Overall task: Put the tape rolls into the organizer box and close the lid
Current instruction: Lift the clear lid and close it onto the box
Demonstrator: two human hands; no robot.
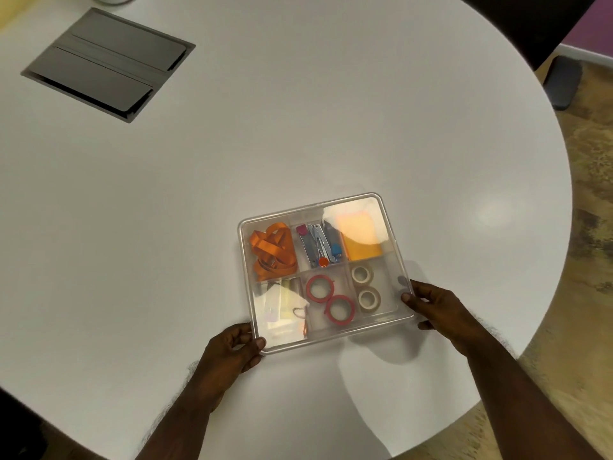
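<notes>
**Lid over the box, a hand at each near corner**

Head view: the organizer box lay on the white tabletop, just in front of the person. The clear lid seemed to rest on top of it; whether it was pressed fully down I could not tell. Two red tape rolls and two beige tape rolls sat inside, in the near compartments. The left hand had its grip clamped on the near-left corner, the right hand on the near-right edge. The box lay directly ahead, between both hands, equally near to each, so I judged a downward press remained.
</notes>
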